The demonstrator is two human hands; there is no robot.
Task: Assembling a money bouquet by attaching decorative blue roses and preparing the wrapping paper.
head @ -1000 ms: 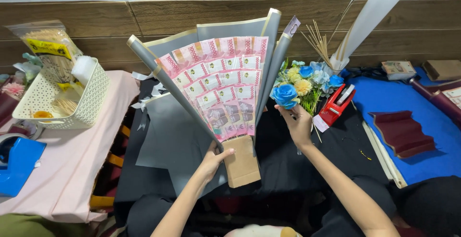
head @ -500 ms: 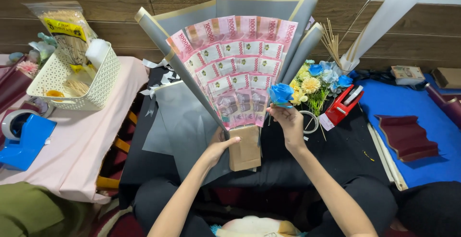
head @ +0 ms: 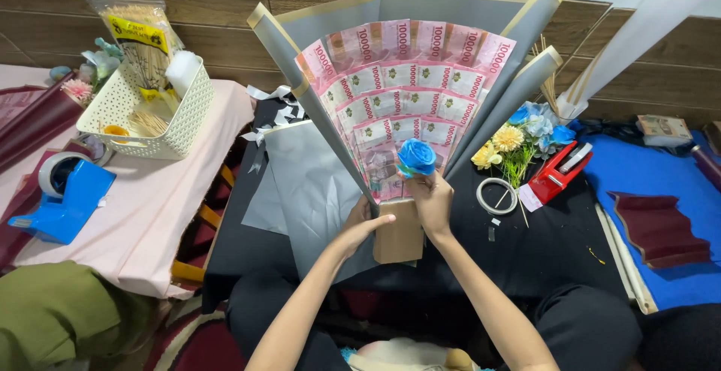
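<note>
Black work surface [head: 541,251]: it spreads under the whole arrangement, with pale pink cloth [head: 150,206] to the left and blue cloth [head: 646,183] to the right.
Grey wrapping paper [head: 443,3]: stiff sheets with gold edges stand fanned behind the notes; a loose grey sheet [head: 315,191] lies flat on the black surface below left.
Banknote fan [head: 405,93]: pink notes in overlapping rows, held upright and narrowing down to a brown cardboard handle [head: 399,239].
White basket [head: 143,116]: on the pink cloth, holding a clear bag of thin sticks [head: 143,40].
Blue tape dispenser [head: 64,194]: on the pink cloth, left of the fan and well apart from it.
Dark red corrugated paper [head: 661,228]: lying on the blue cloth.
Red tool [head: 559,172]: probably a stapler, though the view is too small to be sure; it lies just beside the flower bunch.
Flower bunch [head: 518,142]: yellow and pale blue blooms on the black surface, right of the fan.
Tape roll [head: 497,196]: a clear ring, near the right wrist.
Left hand [head: 360,224]: closed around the left side of the handle, thumb across its front.
Right hand [head: 432,198]: fingers pinched on the stem of the blue rose.
Blue rose [head: 415,157]: pressed against the lower rows of notes, just above the right hand.
</note>
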